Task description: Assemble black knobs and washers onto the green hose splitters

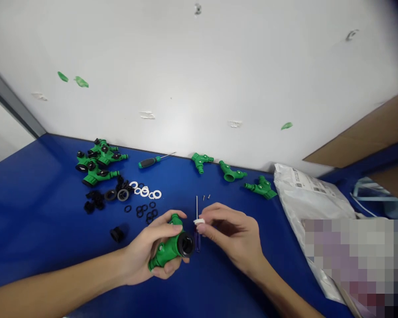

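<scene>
My left hand (152, 254) is wrapped round a green plastic hose connector (170, 249) with a black ring at its open end, which points right. My right hand (232, 234) pinches a small white washer (199, 221) between thumb and forefinger, just right of and above the connector's black mouth. A thin screwdriver with a blue handle (197, 229) lies on the blue table (36, 207) under the two hands, partly hidden.
A pile of green connectors (97, 162) lies at the back left, with black parts (96, 199), black O-rings (146, 211) and white washers (146, 191) beside it. A green-handled screwdriver (152, 161), three loose green connectors (230, 172) and tiny screws (206, 197) lie by the wall. A grey plastic bag (311, 198) sits right.
</scene>
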Demonstrator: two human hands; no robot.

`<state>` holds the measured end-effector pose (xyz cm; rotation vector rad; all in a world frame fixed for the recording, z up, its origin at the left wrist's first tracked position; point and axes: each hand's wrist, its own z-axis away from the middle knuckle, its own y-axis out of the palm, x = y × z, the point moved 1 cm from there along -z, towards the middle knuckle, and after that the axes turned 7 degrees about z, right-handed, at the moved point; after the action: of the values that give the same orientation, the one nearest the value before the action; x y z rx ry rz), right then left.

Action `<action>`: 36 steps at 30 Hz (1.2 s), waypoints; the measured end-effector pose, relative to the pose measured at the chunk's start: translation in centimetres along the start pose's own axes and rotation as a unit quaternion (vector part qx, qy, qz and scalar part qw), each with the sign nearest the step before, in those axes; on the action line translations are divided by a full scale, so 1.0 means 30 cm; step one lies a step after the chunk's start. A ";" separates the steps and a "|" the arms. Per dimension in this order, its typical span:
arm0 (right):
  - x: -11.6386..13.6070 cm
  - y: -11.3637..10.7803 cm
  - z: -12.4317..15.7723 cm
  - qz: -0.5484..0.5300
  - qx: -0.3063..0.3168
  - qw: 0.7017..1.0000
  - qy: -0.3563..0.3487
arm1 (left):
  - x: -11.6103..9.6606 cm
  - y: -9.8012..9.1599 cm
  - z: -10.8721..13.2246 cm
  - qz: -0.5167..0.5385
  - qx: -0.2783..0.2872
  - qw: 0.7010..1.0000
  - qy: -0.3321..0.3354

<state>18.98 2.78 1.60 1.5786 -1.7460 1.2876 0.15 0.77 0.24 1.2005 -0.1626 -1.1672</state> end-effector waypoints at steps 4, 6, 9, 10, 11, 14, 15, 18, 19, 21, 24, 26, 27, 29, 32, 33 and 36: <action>0.050 0.019 0.023 0.060 -0.044 0.990 -0.123 | 0.001 0.008 0.002 -0.005 -0.024 1.000 0.013; 0.065 0.014 0.031 0.080 -0.061 0.985 -0.142 | 0.003 0.008 0.000 -0.010 -0.033 0.999 0.015; 0.077 0.009 0.046 0.124 -0.039 0.979 -0.156 | 0.004 0.006 -0.004 -0.017 -0.050 0.998 0.020; 0.079 0.010 0.052 0.144 -0.025 0.976 -0.164 | 0.004 0.005 -0.006 -0.017 -0.054 0.998 0.021; 0.079 0.012 0.057 0.165 -0.011 0.971 -0.175 | 0.004 0.005 -0.007 -0.016 -0.056 0.998 0.022; 0.073 0.022 0.067 0.209 0.016 0.955 -0.209 | 0.003 0.005 -0.007 -0.011 -0.060 0.998 0.028; 0.071 0.024 0.067 0.212 0.020 0.953 -0.217 | 0.004 0.006 -0.006 -0.009 -0.060 0.998 0.028; 0.064 0.023 0.060 0.190 0.030 0.957 -0.216 | 0.005 0.007 -0.002 -0.006 -0.060 0.998 0.024; 0.063 0.021 0.057 0.175 0.034 0.961 -0.210 | 0.005 0.007 -0.002 -0.005 -0.060 0.998 0.023; 0.062 0.017 0.052 0.142 0.042 0.969 -0.200 | 0.004 0.005 0.000 -0.001 -0.062 0.998 0.028; 0.061 0.015 0.050 0.110 0.062 0.973 -0.195 | 0.000 0.001 0.000 0.014 -0.060 0.997 0.040; 0.061 0.016 0.052 0.103 0.071 0.974 -0.192 | -0.003 -0.002 0.001 0.021 -0.059 0.997 0.046; 0.062 0.017 0.054 0.101 0.071 0.974 -0.188 | -0.004 -0.002 0.001 0.021 -0.056 0.997 0.047; 0.063 0.018 0.056 0.100 0.065 0.977 -0.175 | -0.005 -0.002 0.001 0.018 -0.050 0.997 0.047; 0.064 0.020 0.055 0.101 0.049 0.980 -0.163 | -0.004 0.001 0.001 0.017 -0.046 0.998 0.047; 0.063 0.020 0.053 0.100 0.042 0.981 -0.161 | -0.004 0.002 0.002 0.016 -0.046 0.998 0.045; 0.056 0.022 0.049 0.084 0.028 0.986 -0.142 | -0.001 0.005 0.006 0.009 -0.042 0.999 0.031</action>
<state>18.31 0.61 2.10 1.7490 -2.0733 1.2449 0.11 0.68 0.45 1.1576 -0.0776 -1.1091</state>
